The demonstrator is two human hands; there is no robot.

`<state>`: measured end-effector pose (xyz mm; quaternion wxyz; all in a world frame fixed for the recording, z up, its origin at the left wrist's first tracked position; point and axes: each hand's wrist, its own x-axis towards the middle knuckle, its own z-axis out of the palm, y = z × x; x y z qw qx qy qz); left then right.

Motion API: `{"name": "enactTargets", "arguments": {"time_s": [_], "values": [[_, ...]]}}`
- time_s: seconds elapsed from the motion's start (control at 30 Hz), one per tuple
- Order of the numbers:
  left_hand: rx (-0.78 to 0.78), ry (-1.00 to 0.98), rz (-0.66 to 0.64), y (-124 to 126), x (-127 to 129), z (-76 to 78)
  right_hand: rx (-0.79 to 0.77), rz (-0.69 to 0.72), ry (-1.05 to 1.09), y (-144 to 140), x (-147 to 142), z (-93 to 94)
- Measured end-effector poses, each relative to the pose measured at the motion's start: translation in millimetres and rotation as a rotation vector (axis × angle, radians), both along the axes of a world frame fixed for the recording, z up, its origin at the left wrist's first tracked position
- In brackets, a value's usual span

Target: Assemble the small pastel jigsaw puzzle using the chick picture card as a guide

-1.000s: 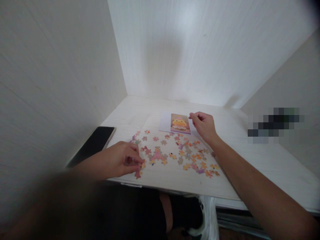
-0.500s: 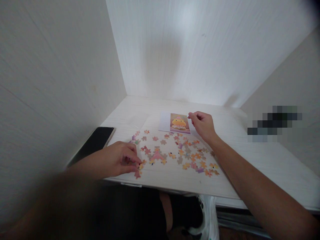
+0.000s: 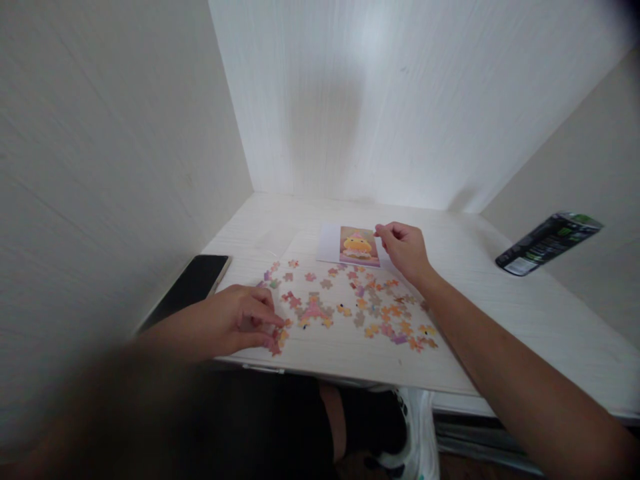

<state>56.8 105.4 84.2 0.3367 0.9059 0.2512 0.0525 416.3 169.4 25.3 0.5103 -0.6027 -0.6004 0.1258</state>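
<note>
At the near left of the table, my left hand (image 3: 247, 321) has thumb and index finger closed on a puzzle piece (image 3: 275, 346) within a small cluster of yellow and pink pieces. My right hand (image 3: 404, 248) is curled with its fingertips pinched at the right edge of a picture card (image 3: 358, 246). Whether those fingertips grip the card or something small is hidden. A yellow figure in a pink hat is printed on the card. Between my hands lie a few joined pieces (image 3: 314, 309) around a pink shape. Several loose puzzle pieces (image 3: 395, 312) are scattered to the right.
A dark phone (image 3: 193, 287) lies by the left wall. On the right stands a black can (image 3: 547, 243) with green marks. The white table (image 3: 350, 363) is enclosed by panels on the left, back and right. Its front edge runs just above my lap.
My left thumb and fingers have shifted slightly at the cluster of puzzle pieces. My right hand has stayed almost still beside the card.
</note>
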Motion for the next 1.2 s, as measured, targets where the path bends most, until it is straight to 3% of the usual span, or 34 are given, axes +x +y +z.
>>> {"name": "enactTargets", "arguments": {"time_s": [0.1, 0.23, 0.33, 0.57, 1.2], "values": [[0.124, 0.004, 0.098, -17.0, -5.1, -7.3, 0.01, 0.009, 0.011, -0.3, -0.4, -0.1], [0.356, -0.148, 0.293, -44.8, -8.8, -31.3, 0.0, 0.01, 0.001, -1.3, -2.5, -0.4], [0.423, -0.142, 0.321, -56.5, -6.5, -41.7, -0.02, 0.021, -0.002, -2.0, -4.6, -0.5], [0.399, -0.116, 0.264, -54.8, 0.7, -40.3, -0.009, 0.013, -0.004, -2.4, -5.8, 0.9], [0.408, -0.15, 0.278, -51.4, -2.1, -44.6, 0.021, -0.005, -0.017, -2.2, -6.9, 2.4]]}}
